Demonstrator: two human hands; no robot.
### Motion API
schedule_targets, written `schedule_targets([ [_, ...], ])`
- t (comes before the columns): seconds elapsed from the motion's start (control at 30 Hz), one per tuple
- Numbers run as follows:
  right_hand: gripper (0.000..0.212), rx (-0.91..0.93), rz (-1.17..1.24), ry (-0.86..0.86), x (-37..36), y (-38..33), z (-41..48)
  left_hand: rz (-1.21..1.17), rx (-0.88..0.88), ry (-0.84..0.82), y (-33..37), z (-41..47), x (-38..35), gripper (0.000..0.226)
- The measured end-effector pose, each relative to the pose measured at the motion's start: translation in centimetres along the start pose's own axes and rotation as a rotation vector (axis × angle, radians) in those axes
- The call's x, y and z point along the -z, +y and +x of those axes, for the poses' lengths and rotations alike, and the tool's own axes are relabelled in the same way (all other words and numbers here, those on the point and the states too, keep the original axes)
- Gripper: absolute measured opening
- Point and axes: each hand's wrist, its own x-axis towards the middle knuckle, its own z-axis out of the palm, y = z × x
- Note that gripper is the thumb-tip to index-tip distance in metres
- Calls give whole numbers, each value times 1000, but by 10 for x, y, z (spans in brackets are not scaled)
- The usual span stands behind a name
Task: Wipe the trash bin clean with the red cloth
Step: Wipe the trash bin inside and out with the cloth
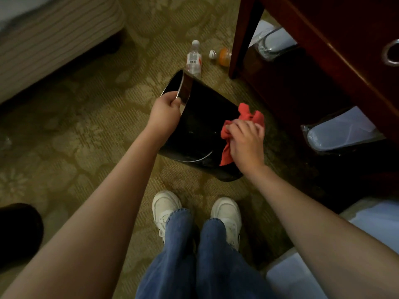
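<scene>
Carpet (86, 130) with a pale floral pattern covers the floor, and the black trash bin (194, 126) stands on it near the middle of the view, tilted so that its open mouth points up and away from the person while its base rests on the floor just ahead of two white shoes (166, 210). The left hand (166, 108) grips the near side of the bin's rim, fingers curled over the edge and thumb on the outside, holding the bin at its tilt. The right hand (246, 141) lies against the bin's glossy outer wall on the right side, fingers bent and bunched around the red cloth (250, 114), which it presses onto the wall; crumpled folds of cloth stick out above the knuckles and a loose end hangs below the palm. Beyond the bin, toward the far edge of the floor, a clear bottle (194, 59) with a white cap lies just beside the rim, and a bottle of orange drink (222, 56) lies near it on its side. A dark wooden cabinet (323, 39) stands at the right, close to the bin, and a striped couch (54, 39) fills the upper left corner.
</scene>
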Motion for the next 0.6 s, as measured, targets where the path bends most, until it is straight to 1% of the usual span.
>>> schedule_targets([
  [0.07, 21, 24, 52, 19, 4, -17, 12, 25, -8, 2, 5, 1, -4, 30],
  [0.17, 25, 85, 125, 61, 7, -54, 48, 60, -78, -20, 10, 2, -11, 26],
  [0.23, 26, 100, 148, 72, 8, -64, 59, 69, -93, -29, 12, 1, -13, 23],
  [0.33, 28, 131, 132, 51, 5, -41, 42, 88, -95, -38, 12, 1, -14, 24],
  [0.47, 23, 71, 39, -15, 8, -1, 4, 84, -71, -45, 9, -1, -13, 28],
  [0.53, 19, 42, 19, -24, 11, 4, 0, 80, -74, -31, 9, -1, -12, 28],
  [0.6, 18, 43, 45, -5, 13, -10, 9, 71, -75, -6, 9, 0, -12, 27],
])
